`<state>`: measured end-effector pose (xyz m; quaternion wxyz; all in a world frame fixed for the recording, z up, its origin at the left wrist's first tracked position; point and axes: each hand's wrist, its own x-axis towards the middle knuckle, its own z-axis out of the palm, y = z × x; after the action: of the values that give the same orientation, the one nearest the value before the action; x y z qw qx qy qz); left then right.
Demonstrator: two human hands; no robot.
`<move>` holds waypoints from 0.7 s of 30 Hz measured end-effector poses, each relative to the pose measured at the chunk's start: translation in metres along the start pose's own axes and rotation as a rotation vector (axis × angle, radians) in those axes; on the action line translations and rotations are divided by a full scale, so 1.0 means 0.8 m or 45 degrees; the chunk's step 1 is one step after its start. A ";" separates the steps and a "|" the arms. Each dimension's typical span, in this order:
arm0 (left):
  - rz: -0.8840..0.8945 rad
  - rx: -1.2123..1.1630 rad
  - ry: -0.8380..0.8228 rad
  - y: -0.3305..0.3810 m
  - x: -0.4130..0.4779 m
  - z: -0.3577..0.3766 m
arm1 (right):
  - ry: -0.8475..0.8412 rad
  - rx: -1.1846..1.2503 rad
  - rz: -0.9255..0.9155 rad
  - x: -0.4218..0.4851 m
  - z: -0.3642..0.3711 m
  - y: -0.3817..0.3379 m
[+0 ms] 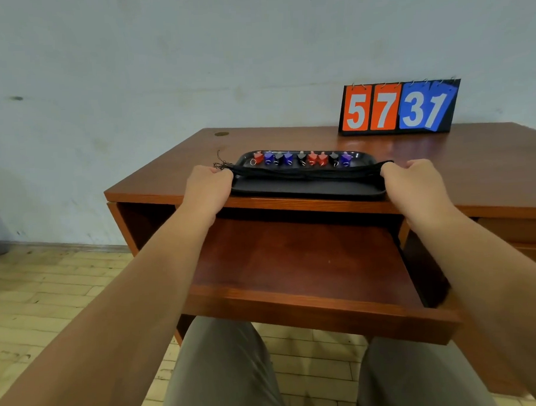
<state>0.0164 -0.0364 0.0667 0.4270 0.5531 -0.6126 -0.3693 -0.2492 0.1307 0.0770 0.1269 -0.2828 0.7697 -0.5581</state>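
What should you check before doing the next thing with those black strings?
1. Left hand grips one end of the cords: ok.
2. Right hand grips the other end: ok.
3. Cords run nearly straight between the hands, in front of the pieces: ok.
4. Loose ends by the left hand are free of knots: cannot tell.
5. Coloured pieces sit in a row in the tray: ok.
6. There is one cord for each piece: cannot tell, as the cords are bunched together.
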 end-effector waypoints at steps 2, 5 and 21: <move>-0.109 -0.215 -0.002 -0.004 0.013 -0.001 | 0.009 0.049 0.099 0.009 0.001 -0.003; -0.212 -0.487 -0.044 0.002 0.014 -0.005 | -0.011 0.158 0.174 0.018 0.005 -0.005; -0.367 -0.492 0.044 -0.016 0.006 -0.032 | -0.112 0.255 0.389 0.023 -0.004 0.016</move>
<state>0.0444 -0.0419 0.0646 0.4782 0.5491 -0.4381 -0.5272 -0.2700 0.1254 0.0683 0.2712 -0.1729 0.7380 -0.5932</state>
